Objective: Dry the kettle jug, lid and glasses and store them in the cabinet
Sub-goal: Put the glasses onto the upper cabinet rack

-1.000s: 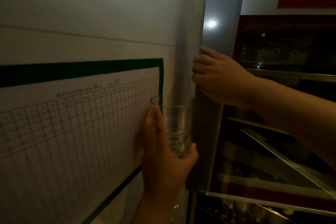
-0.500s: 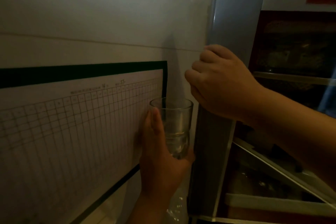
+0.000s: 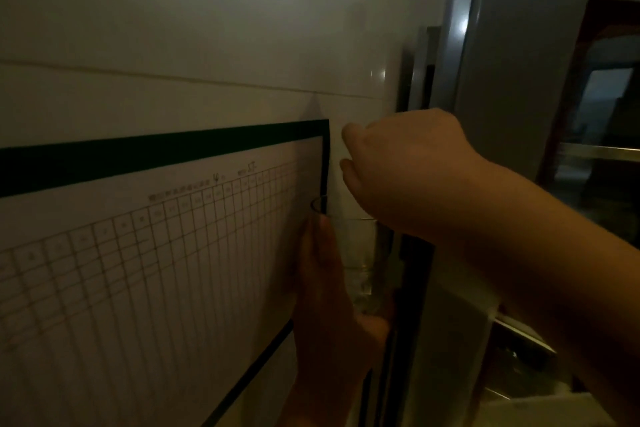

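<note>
My left hand grips a clear drinking glass upright, close to the wall and just left of the cabinet door's edge. My right hand is above the glass, fingers curled round the edge of the silver cabinet door, which stands swung wide open towards the wall. My right forearm crosses the lower right of the view and hides the glass's right rim. The kettle jug, its lid and other glasses are out of view.
A gridded paper chart with a dark green border hangs on the white tiled wall to the left. Behind the door, at the far right, a metal shelf rail of the dim cabinet interior shows.
My right hand has pulled the cabinet door further left towards the wall. The view has swung left, so less of the cabinet interior shows. The glass stays in my left hand.
</note>
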Action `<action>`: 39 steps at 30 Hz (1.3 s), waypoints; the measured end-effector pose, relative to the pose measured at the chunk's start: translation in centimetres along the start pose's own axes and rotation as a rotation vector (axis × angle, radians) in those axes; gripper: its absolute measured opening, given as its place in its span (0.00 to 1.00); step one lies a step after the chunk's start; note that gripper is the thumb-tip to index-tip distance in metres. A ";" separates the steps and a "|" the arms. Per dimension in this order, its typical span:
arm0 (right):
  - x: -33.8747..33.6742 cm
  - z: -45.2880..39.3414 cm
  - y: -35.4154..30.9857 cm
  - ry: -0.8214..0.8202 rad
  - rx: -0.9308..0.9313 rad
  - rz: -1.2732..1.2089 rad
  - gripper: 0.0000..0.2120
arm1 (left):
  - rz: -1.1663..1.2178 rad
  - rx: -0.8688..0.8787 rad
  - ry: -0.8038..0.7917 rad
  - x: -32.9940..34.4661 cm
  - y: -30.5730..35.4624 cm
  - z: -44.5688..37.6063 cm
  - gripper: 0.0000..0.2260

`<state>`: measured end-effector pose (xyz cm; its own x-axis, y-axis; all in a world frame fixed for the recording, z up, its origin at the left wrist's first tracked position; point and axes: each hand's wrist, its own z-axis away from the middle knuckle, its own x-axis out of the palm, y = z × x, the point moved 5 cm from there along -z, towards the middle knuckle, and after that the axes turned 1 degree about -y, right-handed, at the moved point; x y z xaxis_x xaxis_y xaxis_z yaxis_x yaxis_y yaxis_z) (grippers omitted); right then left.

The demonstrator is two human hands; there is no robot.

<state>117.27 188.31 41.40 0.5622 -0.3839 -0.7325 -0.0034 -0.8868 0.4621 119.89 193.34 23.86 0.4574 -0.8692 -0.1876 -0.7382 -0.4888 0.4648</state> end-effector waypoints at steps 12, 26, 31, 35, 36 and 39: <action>-0.2 1.3 -0.4 0.124 0.444 -0.599 0.18 | 0.288 -0.214 -0.114 0.5 0.8 -0.9 0.34; 5.5 6.3 -0.2 0.228 0.692 -0.879 0.35 | 0.217 0.017 -0.025 1.5 2.2 -0.8 0.39; 8.4 7.1 0.8 0.087 0.680 -1.185 0.48 | 0.237 0.070 -0.069 2.0 2.8 -0.8 0.47; 8.8 8.2 2.0 0.126 0.708 -1.225 0.55 | 0.244 0.084 -0.077 2.8 3.7 -0.8 0.47; 8.9 8.4 2.3 0.129 0.719 -1.229 0.56 | 0.252 0.087 -0.081 3.1 3.9 -0.8 0.47; 9.1 9.1 3.4 0.150 0.748 -1.249 0.54 | 0.266 0.104 -0.089 4.1 4.7 -1.0 0.46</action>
<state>114.83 179.51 31.76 0.6006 0.7068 -0.3739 0.1475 -0.5575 -0.8170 118.76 187.57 26.17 0.1990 -0.9688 -0.1479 -0.8755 -0.2436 0.4174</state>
